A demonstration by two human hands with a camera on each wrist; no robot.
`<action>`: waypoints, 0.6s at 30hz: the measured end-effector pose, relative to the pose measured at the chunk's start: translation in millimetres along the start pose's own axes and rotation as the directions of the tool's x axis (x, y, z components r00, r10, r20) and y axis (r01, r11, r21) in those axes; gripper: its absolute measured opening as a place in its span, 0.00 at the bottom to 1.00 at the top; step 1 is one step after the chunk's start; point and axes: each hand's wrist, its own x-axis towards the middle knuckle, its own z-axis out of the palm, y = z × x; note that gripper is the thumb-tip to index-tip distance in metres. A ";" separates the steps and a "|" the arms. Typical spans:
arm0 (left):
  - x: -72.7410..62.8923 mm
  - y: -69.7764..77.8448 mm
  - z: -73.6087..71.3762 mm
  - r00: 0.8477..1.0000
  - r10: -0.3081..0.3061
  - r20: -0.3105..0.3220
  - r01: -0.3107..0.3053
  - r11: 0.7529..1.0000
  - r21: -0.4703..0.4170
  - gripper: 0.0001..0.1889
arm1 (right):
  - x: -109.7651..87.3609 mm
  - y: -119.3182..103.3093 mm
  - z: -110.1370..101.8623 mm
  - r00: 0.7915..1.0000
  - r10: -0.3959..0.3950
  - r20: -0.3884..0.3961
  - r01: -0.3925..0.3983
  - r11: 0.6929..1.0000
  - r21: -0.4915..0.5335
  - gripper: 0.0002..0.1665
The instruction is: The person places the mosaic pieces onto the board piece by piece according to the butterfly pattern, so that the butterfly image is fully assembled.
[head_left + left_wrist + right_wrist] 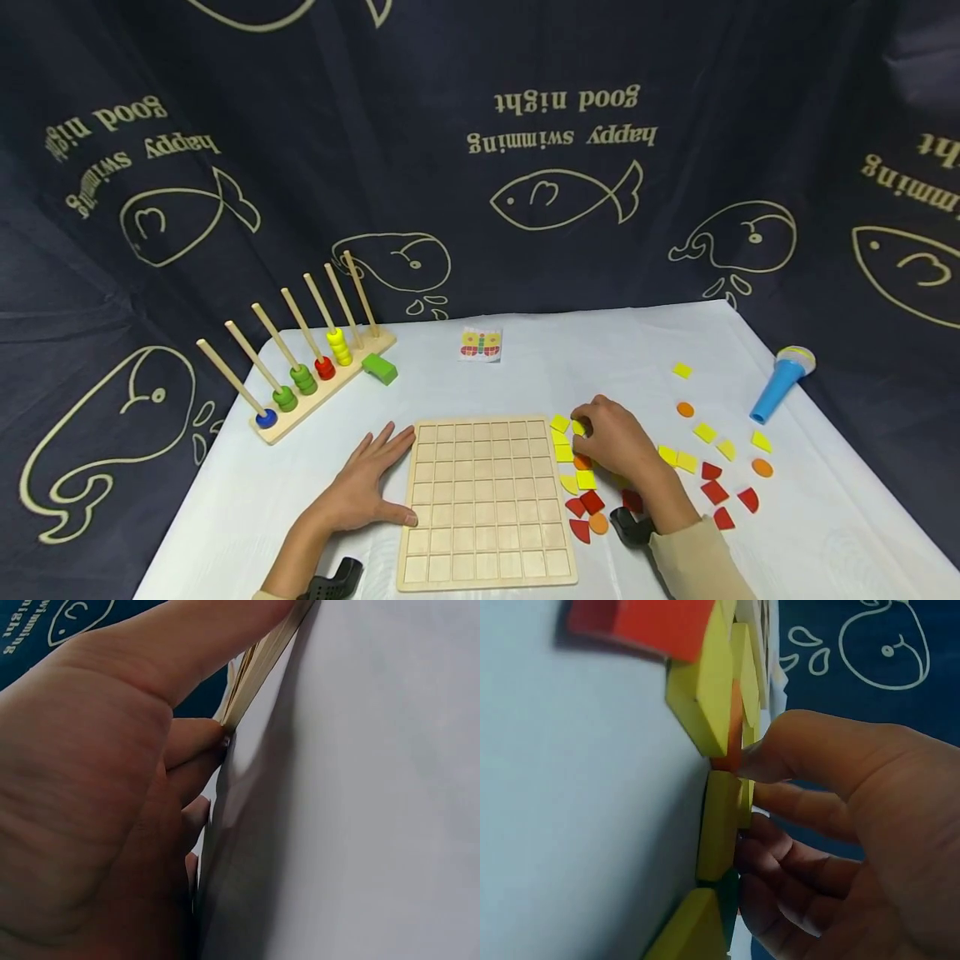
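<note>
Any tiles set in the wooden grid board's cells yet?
No, the wooden grid board shows only bare wood, and the coloured tiles lie outside it.

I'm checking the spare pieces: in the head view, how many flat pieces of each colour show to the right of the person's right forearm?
Yellow pieces: 6
Red pieces: 4
Orange pieces: 2
Total: 12
</note>
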 end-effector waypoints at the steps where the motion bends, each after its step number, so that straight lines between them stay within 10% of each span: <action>1: 0.0 0.1 -0.1 1.000 -0.002 0.001 0.002 1.000 0.001 0.65 | -0.2 0.1 -0.1 1.000 -0.004 0.002 0.004 1.000 -0.008 0.21; 18: 0.1 -0.8 3.9 0.999 -0.030 -0.024 0.032 0.998 0.055 0.64 | 0.6 -15.8 2.9 0.988 -0.146 -0.059 0.153 0.977 0.147 0.16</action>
